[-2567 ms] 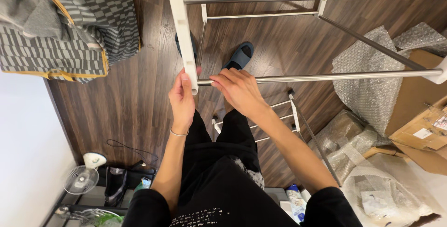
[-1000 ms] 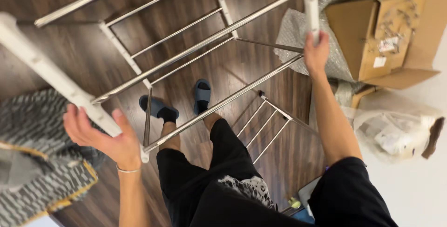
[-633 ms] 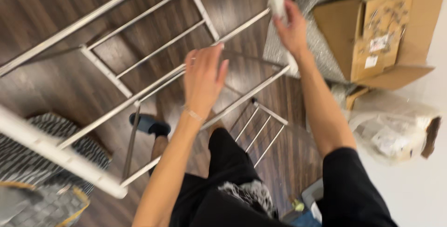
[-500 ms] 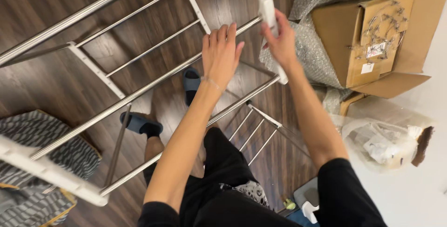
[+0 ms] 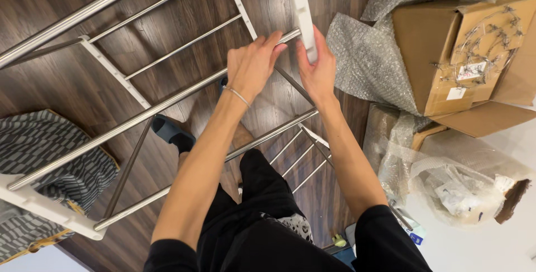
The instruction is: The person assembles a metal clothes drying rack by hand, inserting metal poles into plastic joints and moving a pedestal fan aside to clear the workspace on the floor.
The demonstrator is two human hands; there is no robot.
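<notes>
A metal drying rack with silver rails [image 5: 167, 102] and white plastic side bars tilts across the dark wooden floor in front of me. My right hand [image 5: 317, 70] grips the lower end of one white side bar [image 5: 298, 4]. My left hand [image 5: 253, 66] rests on the end of a silver rail where it meets that bar, fingers curled over the joint. A thin bracelet circles my left wrist. My legs in black trousers and dark slippers show below the rails.
An open cardboard box [image 5: 446, 54] with bubble wrap [image 5: 368, 60] lies to the right. Clear plastic bags [image 5: 452, 188] sit below it. A grey patterned cushion [image 5: 50, 160] is at the left, beside another white bar end [image 5: 44, 208].
My left hand has left the white bar at the left and crossed over to the rail end beside my right hand. The rack has swung and the view has shifted.
</notes>
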